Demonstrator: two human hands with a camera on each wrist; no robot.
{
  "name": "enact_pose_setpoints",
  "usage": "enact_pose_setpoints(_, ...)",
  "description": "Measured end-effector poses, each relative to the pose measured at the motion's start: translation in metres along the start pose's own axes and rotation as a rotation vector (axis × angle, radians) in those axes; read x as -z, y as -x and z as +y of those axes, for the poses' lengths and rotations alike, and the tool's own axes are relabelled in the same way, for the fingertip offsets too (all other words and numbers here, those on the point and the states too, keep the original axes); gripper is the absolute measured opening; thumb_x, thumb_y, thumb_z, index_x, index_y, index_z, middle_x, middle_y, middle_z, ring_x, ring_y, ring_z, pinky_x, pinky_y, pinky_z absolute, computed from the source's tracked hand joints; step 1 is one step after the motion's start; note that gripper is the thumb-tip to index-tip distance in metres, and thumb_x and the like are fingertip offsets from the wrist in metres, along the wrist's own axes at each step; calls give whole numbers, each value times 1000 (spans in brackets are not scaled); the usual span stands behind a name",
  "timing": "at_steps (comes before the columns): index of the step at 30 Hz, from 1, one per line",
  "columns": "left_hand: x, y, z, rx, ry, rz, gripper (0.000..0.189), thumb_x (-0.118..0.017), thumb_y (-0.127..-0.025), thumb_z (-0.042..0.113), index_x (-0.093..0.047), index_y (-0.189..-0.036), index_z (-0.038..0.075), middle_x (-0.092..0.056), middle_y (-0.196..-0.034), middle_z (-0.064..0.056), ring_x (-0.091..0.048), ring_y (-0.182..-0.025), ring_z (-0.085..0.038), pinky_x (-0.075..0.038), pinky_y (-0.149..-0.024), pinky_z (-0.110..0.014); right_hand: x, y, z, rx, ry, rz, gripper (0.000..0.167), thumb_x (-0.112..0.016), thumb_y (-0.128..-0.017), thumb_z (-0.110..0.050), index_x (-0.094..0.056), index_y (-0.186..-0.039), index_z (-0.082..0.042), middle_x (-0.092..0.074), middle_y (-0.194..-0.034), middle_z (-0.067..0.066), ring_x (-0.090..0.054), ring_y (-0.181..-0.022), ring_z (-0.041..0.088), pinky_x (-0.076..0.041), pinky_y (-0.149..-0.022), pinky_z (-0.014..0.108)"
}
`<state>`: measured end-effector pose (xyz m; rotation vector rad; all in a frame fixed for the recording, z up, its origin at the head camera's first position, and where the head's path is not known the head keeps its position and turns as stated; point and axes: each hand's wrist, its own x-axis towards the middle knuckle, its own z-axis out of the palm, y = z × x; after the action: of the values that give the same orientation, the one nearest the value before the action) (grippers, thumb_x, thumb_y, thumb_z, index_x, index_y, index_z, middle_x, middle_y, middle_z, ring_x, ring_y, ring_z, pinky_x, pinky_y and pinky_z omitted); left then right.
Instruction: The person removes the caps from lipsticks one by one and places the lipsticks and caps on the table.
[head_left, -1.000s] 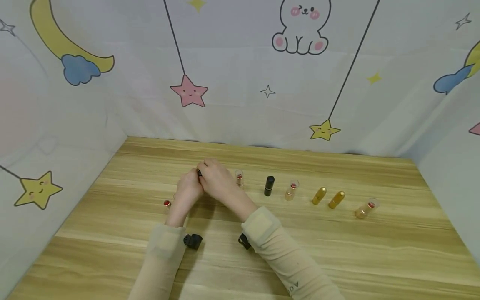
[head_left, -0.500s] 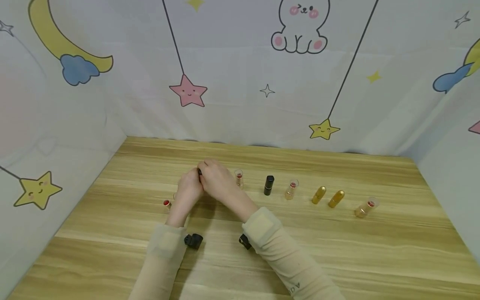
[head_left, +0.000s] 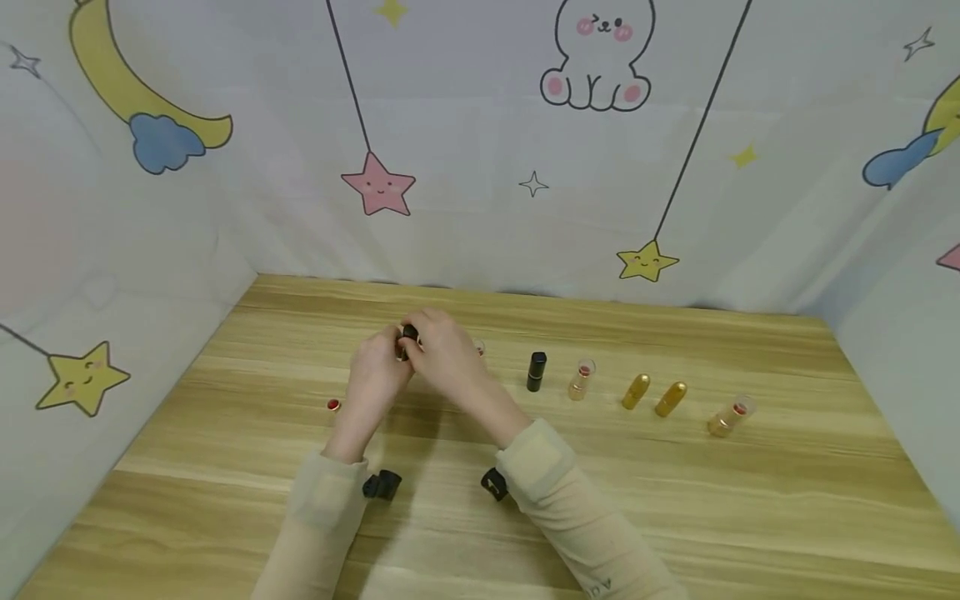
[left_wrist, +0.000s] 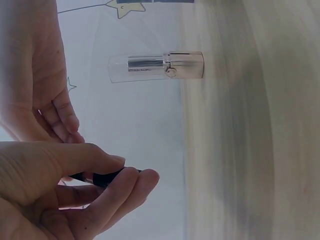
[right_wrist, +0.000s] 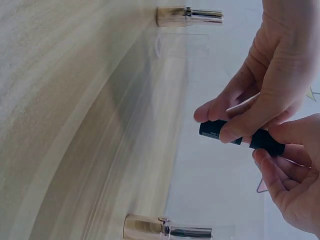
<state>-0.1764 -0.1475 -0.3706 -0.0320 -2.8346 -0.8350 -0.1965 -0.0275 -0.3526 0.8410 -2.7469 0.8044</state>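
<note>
Both hands meet at a black lipstick tube (head_left: 408,337) above the left part of the table. The left hand (head_left: 375,367) pinches its lower section (right_wrist: 212,131), which bears small light print. The right hand (head_left: 446,350) grips the upper section (right_wrist: 270,143) between thumb and fingers. A narrow pale band shows between the two black sections in the right wrist view. Close by the left forearm, a lipstick with a red tip (head_left: 333,406) stands partly hidden. A clear-capped lipstick (left_wrist: 185,65) stands upright beyond the right hand in the left wrist view.
Rightward along the wooden table (head_left: 675,517) stand a black lipstick (head_left: 536,372), a clear-capped one (head_left: 581,380), two gold ones (head_left: 636,392) and another clear-capped one (head_left: 731,417). A transparent cap (right_wrist: 182,46) stands by an uncapped lipstick (right_wrist: 187,17). A printed cloth (head_left: 465,242) closes the back.
The hands have lifted slightly and their grip has turned, so more of the black lipstick tube shows between them. The right forearm has shifted a little right. The standing lipsticks have stayed put.
</note>
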Motion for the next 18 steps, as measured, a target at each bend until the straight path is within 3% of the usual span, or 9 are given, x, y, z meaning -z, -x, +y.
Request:
enact_pose_setpoints(7,7,9,5,-21,37,-7,12,-67,-85,10,-61,-88,0,-67,-88,-17,-53,-64,-22,-40,-55,-29,9,8,4,-40,-127,30,31,-60,-95,-20,-62,-123,-8,-65,-120,6,-63,-94,17,-53,-77,26)
enact_pose_setpoints(12,12,15,6,-35,53,-2,13,-67,-86,11,-64,-94,3,-70,-94,-16,-61,-71,-26,-43,-56,-30,16,15,8,-44,-237,59,30,-60,-95,-19,-63,-122,-8,-67,-112,7,-60,-84,15,-49,-70,22)
enact_pose_setpoints(18,16,21,6,-119,75,34,12,-69,-86,11,-66,-96,5,-69,-91,-12,-57,-56,-15,-42,-50,-25,21,24,14,-56,-312,104,27,-62,-94,-20,-65,-117,-8,-68,-104,6,-59,-82,14,-48,-70,20)
